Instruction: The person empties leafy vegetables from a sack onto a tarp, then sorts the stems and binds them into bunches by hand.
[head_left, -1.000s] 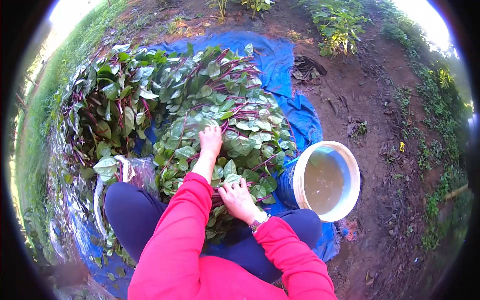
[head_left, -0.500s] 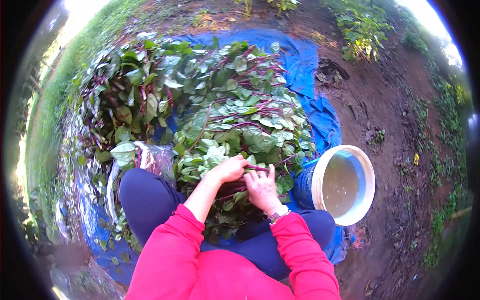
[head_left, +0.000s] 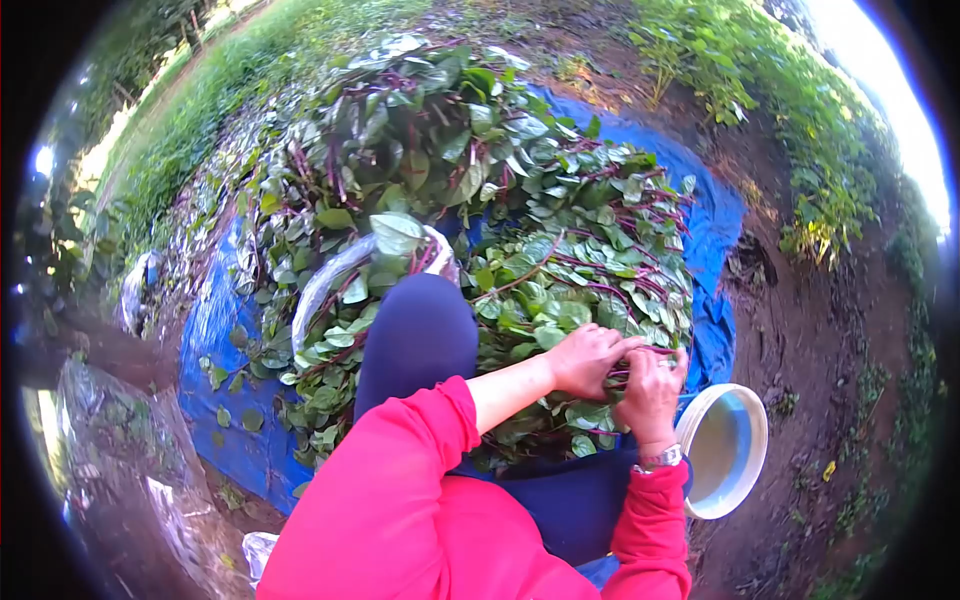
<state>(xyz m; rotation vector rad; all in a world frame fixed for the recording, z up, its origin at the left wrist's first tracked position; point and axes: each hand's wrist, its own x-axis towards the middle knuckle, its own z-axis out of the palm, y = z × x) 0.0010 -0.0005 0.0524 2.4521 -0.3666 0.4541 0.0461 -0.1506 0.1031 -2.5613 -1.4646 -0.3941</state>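
Both hands are together over a heap of leafy greens with purple stems, which look like Malabar spinach. My left hand is closed around purple stems near the heap's front edge. Close against it, my right hand grips the stem ends, its fingers bent and a wristwatch on the wrist. The stems show as a dark red bundle between the two hands; the part inside the fingers is hidden. Leaves from the bundle hang below the hands.
A bucket of murky water stands beside my right hand. The greens lie on a blue tarp, with another tall pile farther back. A pale curved plastic edge rises by my knee. Bare soil lies right.
The view has turned left, so the pile, bucket and hands sit farther right. Both hands stay together on the stems.
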